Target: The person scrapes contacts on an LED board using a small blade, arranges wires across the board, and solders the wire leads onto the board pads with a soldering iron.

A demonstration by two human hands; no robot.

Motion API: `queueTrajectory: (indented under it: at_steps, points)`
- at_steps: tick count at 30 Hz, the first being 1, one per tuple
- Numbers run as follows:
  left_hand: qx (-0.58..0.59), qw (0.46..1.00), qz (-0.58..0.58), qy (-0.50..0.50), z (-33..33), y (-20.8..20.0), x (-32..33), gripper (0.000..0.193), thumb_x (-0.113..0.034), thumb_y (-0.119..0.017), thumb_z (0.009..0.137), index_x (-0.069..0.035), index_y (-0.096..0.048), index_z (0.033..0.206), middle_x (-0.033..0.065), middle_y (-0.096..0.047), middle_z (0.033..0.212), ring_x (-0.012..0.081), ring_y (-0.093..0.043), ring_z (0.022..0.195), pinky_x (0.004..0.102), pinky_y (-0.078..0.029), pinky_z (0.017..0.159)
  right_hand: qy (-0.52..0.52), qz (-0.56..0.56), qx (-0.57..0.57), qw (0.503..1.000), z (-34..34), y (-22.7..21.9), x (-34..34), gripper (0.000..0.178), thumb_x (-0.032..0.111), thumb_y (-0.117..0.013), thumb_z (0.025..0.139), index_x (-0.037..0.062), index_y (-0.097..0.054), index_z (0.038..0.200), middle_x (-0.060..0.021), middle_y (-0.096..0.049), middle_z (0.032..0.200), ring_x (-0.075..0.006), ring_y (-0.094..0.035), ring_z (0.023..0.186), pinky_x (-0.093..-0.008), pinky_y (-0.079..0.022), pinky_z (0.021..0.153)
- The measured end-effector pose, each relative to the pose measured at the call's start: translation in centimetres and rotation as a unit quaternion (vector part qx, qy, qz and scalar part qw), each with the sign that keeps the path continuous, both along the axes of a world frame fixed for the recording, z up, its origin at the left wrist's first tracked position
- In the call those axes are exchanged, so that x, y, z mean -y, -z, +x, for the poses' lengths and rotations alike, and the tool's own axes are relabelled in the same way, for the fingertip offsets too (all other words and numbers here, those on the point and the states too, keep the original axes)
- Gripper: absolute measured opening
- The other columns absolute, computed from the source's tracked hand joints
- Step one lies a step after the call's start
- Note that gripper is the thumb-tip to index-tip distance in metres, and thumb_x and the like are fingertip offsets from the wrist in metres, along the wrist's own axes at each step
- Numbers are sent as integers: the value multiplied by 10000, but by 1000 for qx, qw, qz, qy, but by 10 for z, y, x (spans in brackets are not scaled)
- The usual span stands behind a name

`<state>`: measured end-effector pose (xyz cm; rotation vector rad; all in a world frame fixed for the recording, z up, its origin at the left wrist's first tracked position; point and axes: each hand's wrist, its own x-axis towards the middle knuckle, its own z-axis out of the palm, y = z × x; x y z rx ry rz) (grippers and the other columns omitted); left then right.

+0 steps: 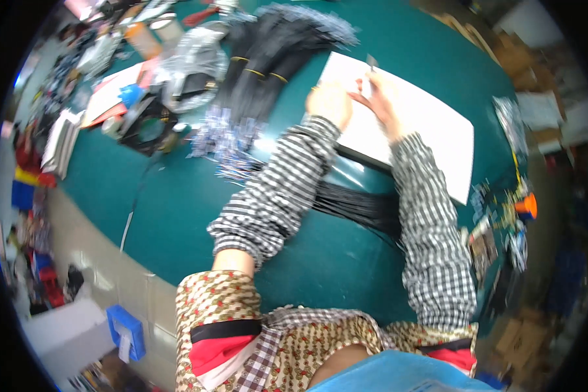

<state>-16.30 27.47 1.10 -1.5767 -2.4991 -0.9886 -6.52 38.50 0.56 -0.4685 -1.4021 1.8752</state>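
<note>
Across the far middle of the table lies a white flat slab (431,134), perhaps a box or thick board, with a dark lower edge. My right hand (383,104) is over it, closed around a slim pale tool (372,62) with a grey, blade-like tip pointing away from me; blur hides its exact kind. At the slab's left edge is my left hand (330,101), its fingers smeared by motion. Under my forearms runs a bundle of black cables (359,206). To the left of my left hand lie larger black cable bundles (261,62) with yellow ties and pale ends.
Clear plastic bags (193,65), a black ring-shaped object (149,124) and papers crowd the far left of the green table (183,215). An orange cone-shaped thing (526,206) and loose small parts sit at the right edge. Cardboard boxes (519,62) stand beyond, to the right.
</note>
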Motion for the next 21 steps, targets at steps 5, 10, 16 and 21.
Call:
queueTrajectory:
  at_steps: [5, 10, 16, 21]
  points:
    - [63, 994, -65, 68, 9, -45, 51, 181, -124, -565, 766, -23, -649, 890, 192, -651, 923, 323, -641, 878, 400, -500, 796, 79, -78, 35, 993, 18, -33, 61, 211, 154, -456, 933, -12, -516, 1047, -122, -581, 923, -190, -586, 843, -427, -550, 779]
    - [18, 973, -161, 162, 34, -43, 33, 237, -140, -544, 787, -20, -639, 968, 193, -641, 996, 304, -623, 951, 373, -480, 848, 117, -118, 1, 986, 56, -33, 66, 262, 130, -448, 925, -30, -494, 1127, -133, -559, 994, -195, -580, 877, -417, -556, 764]
    - [26, 991, -6, 128, 58, -16, -32, 270, -197, -535, 787, 43, -582, 903, 262, -624, 864, 391, -616, 830, 456, -480, 787, 157, 159, 170, 960, 106, -30, 4, 240, 110, -604, 811, -7, -616, 1020, -74, -608, 812, -161, -609, 747, -271, -521, 690]
    - [66, 984, 122, 114, 78, -2, -71, 219, -195, -576, 783, 20, -538, 797, 221, -614, 766, 377, -608, 744, 456, -479, 703, 283, 367, 202, 863, 112, -16, -29, 193, 132, -652, 758, 53, -655, 934, -85, -669, 864, -191, -650, 802, -294, -504, 709]
